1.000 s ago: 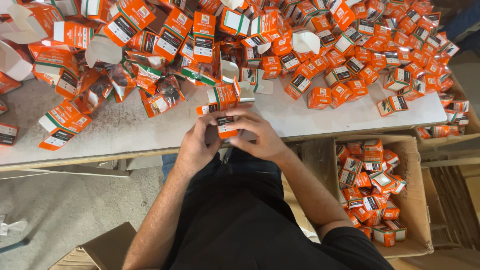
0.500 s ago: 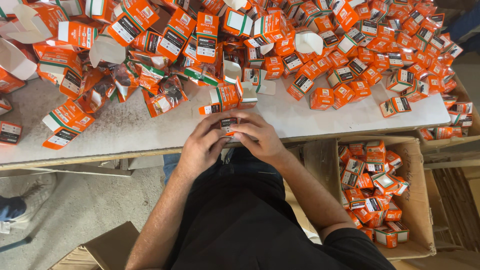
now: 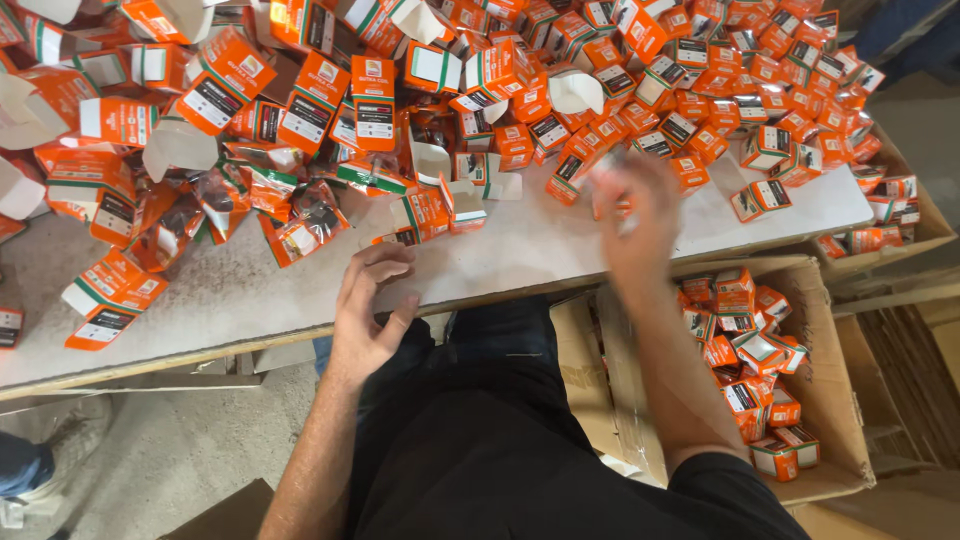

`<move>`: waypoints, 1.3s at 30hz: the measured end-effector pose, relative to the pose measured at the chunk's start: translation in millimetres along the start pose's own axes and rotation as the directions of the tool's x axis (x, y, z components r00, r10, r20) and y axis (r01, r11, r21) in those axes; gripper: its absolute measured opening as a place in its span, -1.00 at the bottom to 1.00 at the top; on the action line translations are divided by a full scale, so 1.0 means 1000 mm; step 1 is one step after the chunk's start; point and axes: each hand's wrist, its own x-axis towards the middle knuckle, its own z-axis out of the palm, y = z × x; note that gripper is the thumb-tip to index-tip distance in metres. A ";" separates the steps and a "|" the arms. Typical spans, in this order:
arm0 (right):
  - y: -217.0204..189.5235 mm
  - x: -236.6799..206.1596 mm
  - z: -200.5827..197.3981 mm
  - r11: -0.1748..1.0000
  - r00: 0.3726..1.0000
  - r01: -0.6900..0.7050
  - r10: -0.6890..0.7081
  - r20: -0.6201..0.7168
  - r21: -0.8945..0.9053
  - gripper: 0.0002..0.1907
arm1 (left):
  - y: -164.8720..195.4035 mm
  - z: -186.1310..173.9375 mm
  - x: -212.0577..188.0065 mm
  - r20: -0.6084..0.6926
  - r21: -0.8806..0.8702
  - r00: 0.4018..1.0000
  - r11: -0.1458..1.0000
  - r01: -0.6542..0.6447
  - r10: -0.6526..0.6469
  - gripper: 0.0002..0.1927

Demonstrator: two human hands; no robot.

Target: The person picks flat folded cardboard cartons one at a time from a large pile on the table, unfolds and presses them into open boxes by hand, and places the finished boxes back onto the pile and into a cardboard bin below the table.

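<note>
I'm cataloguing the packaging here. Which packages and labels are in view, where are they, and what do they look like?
Small cartons: heaped on the grey table, orange with white and green, many open-flapped.
Labels: white and black rectangles on carton faces.
Closed cartons: same orange kind, inside the brown cardboard box below the table edge.
Flat cartons: near the table's left edge.

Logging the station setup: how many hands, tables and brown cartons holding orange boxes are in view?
Hands: 2, left hand and right hand
Table: 1
Brown cartons: 2, near carton and far carton
Total: 5
</note>
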 end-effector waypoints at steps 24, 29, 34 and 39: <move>-0.180 0.032 0.147 0.729 0.805 0.061 -0.440 0.398 0.682 -0.66 | 0.037 -0.082 -0.041 -0.229 0.433 0.900 0.790 0.435 -0.370 -0.11; -0.202 0.016 0.189 0.916 0.862 0.357 -0.398 0.313 0.181 -0.42 | 0.027 -0.118 -0.077 -0.589 0.050 0.770 0.940 0.337 -0.245 -0.14; -0.186 -0.015 0.167 0.914 0.797 0.137 -0.331 0.505 0.381 -0.62 | 0.013 -0.100 -0.071 -0.564 0.021 0.781 0.941 0.338 -0.268 -0.13; -0.170 -0.020 0.142 0.777 0.749 0.034 -0.436 0.498 0.629 -0.67 | 0.010 -0.066 -0.053 -0.484 -0.139 0.809 0.942 0.306 -0.334 -0.15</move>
